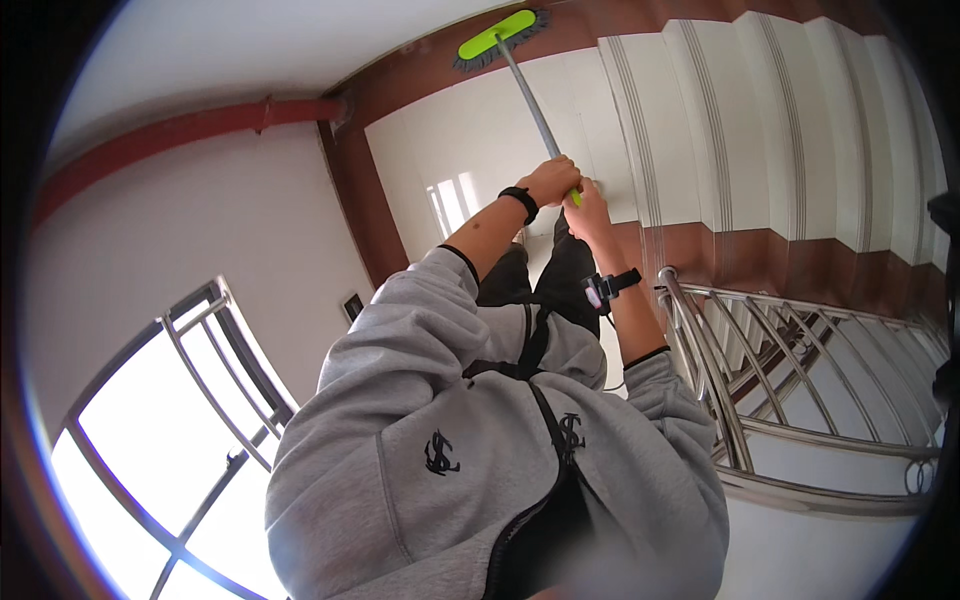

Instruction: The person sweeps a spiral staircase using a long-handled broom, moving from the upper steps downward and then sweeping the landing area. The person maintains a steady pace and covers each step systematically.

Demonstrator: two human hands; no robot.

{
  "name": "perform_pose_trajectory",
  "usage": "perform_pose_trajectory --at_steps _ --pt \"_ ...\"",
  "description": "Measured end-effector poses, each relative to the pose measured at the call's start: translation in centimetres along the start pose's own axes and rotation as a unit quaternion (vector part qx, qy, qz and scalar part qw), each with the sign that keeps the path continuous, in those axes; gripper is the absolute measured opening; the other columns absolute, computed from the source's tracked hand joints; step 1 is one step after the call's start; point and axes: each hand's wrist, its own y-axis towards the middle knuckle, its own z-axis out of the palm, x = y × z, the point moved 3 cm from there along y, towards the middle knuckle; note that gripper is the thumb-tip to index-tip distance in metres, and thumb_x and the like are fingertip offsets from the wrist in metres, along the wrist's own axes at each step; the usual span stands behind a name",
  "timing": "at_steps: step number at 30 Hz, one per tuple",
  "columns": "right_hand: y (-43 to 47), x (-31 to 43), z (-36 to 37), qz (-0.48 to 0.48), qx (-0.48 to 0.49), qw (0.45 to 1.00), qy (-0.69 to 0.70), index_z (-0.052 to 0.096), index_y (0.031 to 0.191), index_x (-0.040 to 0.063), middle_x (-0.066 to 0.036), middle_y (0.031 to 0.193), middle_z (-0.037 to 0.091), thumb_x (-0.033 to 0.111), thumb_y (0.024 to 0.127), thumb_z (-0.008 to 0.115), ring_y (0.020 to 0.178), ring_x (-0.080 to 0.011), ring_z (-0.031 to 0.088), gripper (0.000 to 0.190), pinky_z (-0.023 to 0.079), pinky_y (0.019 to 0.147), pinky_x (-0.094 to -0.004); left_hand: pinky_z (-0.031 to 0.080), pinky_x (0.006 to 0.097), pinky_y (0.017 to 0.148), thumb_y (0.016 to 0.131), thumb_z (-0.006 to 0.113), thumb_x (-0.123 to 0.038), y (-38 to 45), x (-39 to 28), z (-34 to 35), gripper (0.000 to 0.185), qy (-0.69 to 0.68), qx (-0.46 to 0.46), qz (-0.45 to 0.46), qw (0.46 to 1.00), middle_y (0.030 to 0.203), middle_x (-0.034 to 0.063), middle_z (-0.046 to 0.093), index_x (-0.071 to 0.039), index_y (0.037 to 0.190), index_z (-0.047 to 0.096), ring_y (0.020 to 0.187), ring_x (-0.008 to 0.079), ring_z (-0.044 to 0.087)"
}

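A long-handled mop or brush has a lime-green head point(499, 35) with a grey fringe and a grey pole point(529, 94). Its head lies against the brown skirting band at the far side of the landing. My left hand point(551, 181), with a black band on the wrist, is wrapped around the lower pole. Just beside it, my right hand point(589, 214) grips the green end of the handle point(576, 196). A small device on a black strap point(611, 289) sits on my right wrist. Parts of the fingers are hidden from this angle.
White tiled stairs point(739, 127) with grooved edges adjoin the landing floor point(450, 135) on the right. A stainless-steel railing point(712, 375) stands close to my right arm. On the left are a bright window point(165, 420) with metal bars and a red pipe point(187, 131) along the wall.
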Motion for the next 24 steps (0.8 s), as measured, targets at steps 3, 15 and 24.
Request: perform_pose_trajectory --at_steps 3,15,24 --pt "-1.4 0.4 1.1 -0.024 -0.005 1.000 -0.011 0.050 0.122 0.003 -0.023 0.071 0.066 0.017 0.093 0.059 0.046 -0.0319 0.063 0.034 0.051 0.044 -0.0434 0.050 0.0351 0.091 0.071 0.073 -0.005 -1.8 0.1 1.2 0.014 -0.029 -0.064 0.000 0.998 0.089 0.0062 0.068 -0.010 0.084 0.071 0.100 0.0274 0.060" --pt "-19.8 -9.5 8.5 0.097 0.027 0.990 -0.099 0.050 0.134 0.012 -0.015 0.071 0.066 0.036 0.100 0.054 0.045 -0.0254 0.062 0.042 0.048 0.041 -0.0380 0.046 0.0371 0.093 0.066 0.076 -0.009 -15.4 -12.2 14.7 0.023 -0.043 -0.073 0.027 0.996 0.086 0.0064 0.069 -0.017 0.087 0.078 0.099 0.0284 0.063" --pt "-36.4 -22.3 18.8 0.094 0.001 0.978 -0.188 0.056 0.120 0.002 -0.032 0.105 0.066 0.046 0.101 0.043 0.093 -0.0505 0.065 0.049 0.052 0.084 -0.0551 0.040 0.0360 0.099 0.068 0.074 -0.015 -29.6 -22.8 27.0 0.015 -0.059 -0.028 0.112 0.992 0.089 0.0056 0.070 -0.012 0.082 0.074 0.101 0.0254 0.061"
